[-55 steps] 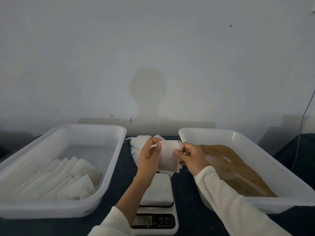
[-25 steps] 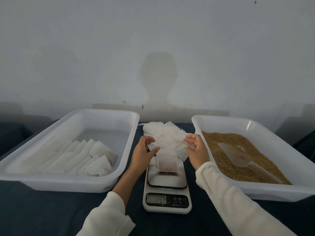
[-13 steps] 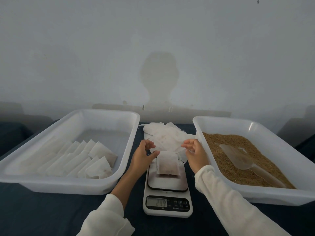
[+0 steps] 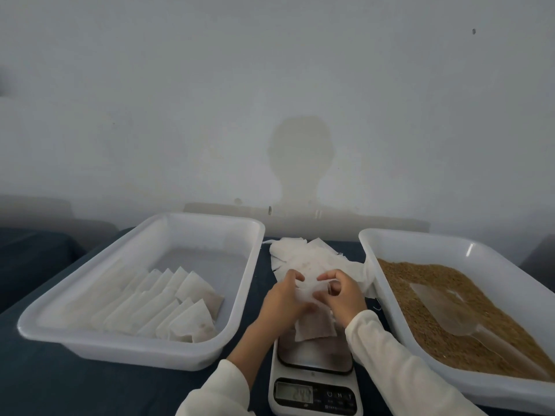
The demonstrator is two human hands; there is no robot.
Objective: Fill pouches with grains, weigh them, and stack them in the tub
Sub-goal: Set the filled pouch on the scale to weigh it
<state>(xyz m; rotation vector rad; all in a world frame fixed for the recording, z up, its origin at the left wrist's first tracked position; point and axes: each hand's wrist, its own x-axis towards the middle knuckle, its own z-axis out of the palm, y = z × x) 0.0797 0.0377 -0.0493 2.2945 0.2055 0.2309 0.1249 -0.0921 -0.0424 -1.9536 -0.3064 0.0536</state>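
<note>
Now both hands lift a filled pouch off the scale.
Left hand (image 4: 285, 298) and right hand (image 4: 341, 295) pinch the pouch (image 4: 313, 324) above the scale (image 4: 315, 376), between the left tub (image 4: 252, 283) and grain tub (image 4: 375, 271).

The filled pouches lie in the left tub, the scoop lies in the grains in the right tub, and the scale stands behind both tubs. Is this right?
Not quite: the head view shows the scale standing between the two tubs, near the front. The rest is right.

I see dim, flat, bluish light from behind me, casting my head's shadow (image 4: 300, 154) on the wall (image 4: 150, 100); soft focus throughout, wide-angle bending at edges, display (image 4: 293, 393) unreadable.
</note>
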